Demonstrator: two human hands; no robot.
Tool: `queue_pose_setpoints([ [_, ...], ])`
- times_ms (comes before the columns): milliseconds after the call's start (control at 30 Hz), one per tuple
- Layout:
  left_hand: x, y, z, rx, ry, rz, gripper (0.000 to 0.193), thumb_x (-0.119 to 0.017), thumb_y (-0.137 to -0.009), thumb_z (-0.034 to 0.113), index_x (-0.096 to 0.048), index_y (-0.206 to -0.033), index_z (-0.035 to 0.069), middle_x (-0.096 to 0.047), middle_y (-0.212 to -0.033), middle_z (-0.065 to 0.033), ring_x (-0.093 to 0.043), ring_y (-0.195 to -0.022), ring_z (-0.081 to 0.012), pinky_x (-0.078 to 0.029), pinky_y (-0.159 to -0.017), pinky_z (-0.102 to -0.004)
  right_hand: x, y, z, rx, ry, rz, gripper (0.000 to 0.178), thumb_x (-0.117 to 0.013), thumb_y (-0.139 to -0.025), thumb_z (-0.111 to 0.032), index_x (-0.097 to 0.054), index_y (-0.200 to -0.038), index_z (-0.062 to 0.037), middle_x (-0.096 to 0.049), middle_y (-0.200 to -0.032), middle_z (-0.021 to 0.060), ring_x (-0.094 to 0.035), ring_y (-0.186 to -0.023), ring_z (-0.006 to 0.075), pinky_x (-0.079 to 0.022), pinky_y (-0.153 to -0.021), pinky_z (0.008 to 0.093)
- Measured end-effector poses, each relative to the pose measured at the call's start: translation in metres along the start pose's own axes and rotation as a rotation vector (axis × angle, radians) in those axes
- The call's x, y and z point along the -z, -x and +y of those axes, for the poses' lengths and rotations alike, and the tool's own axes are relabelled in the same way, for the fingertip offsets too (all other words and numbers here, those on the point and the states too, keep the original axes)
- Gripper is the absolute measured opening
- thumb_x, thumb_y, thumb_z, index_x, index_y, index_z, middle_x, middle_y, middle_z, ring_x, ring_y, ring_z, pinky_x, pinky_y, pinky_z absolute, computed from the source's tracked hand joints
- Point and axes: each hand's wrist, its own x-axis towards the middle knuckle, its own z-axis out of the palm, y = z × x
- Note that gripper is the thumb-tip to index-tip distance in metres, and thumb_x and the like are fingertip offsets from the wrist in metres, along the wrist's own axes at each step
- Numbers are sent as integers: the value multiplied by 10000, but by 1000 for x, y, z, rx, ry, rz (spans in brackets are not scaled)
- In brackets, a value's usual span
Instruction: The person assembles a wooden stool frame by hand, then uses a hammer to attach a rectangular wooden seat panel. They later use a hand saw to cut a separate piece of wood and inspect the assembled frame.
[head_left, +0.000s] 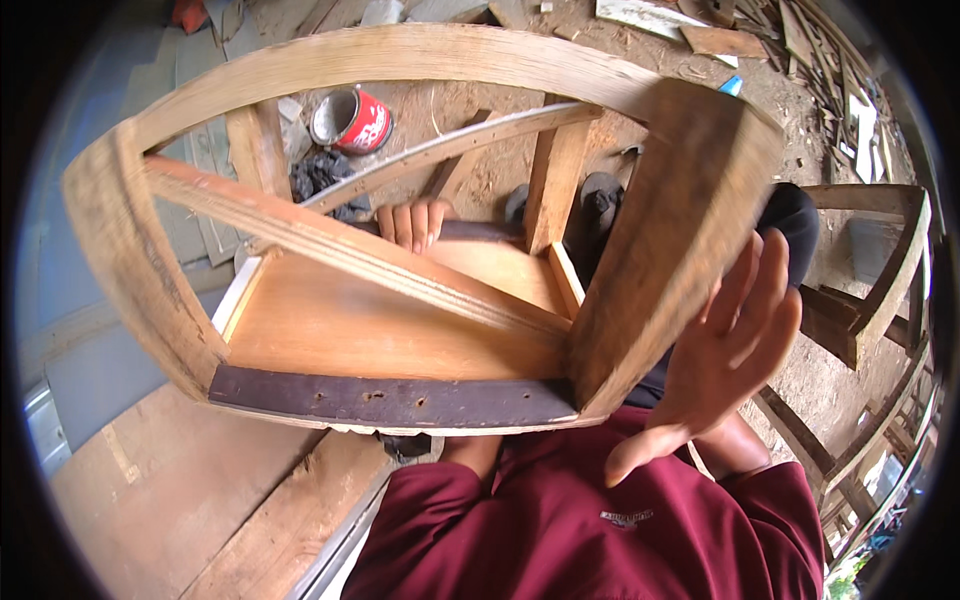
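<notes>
A wooden furniture frame [420,52] is held up in front of me, with a curved top rail and thick side posts. Inside it lies an orange-brown plywood panel [310,320], crossed by a diagonal wooden brace [340,240]. A dark strip [400,397] with small holes runs along the near edge. From beneath, my left arm reaches to the far side, where the fingers of my left hand [412,222] curl over the frame's edge; its thumb is hidden. My right hand [738,335] is open, fingers stretched, beside the right post [680,230]; whether it touches is unclear.
A red can [362,122] lies tipped on the dirt floor near a black crumpled bag [325,178]. More wooden framing [880,290] stands at the right. Wood scraps [800,40] are piled at the far right. A wooden board [150,490] is at lower left.
</notes>
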Motion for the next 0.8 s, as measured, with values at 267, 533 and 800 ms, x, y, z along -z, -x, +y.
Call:
queue_pose_setpoints([
  [267,23,-17,4,103,13,-167,71,-548,-974,149,-576,-923,110,-654,-805,12,-617,-750,-121,-470,-739,-269,-24,-14,-19,-280,-265,-424,1205,-798,-728,-386,24,-1528,-15,-328,-1448,323,-409,-1320,417,-336,-1094,495],
  [533,25,-14,5,131,7,-146,74,-547,-975,157,-576,-928,108,-650,-804,7,-614,-753,-127,-469,-740,-275,-13,2,-14,-295,-297,-614,1118,-790,-745,-392,-62,-1507,-20,-437,-1327,267,-526,-1186,370,-445,-989,490],
  [800,16,-13,14,130,-31,-110,78,-546,-975,165,-575,-933,106,-647,-804,2,-610,-755,-133,-469,-742,-280,-41,12,-12,-219,-429,-406,771,-737,-798,-338,-255,-1305,-13,-498,-1247,254,-562,-1135,383,-477,-956,509],
])
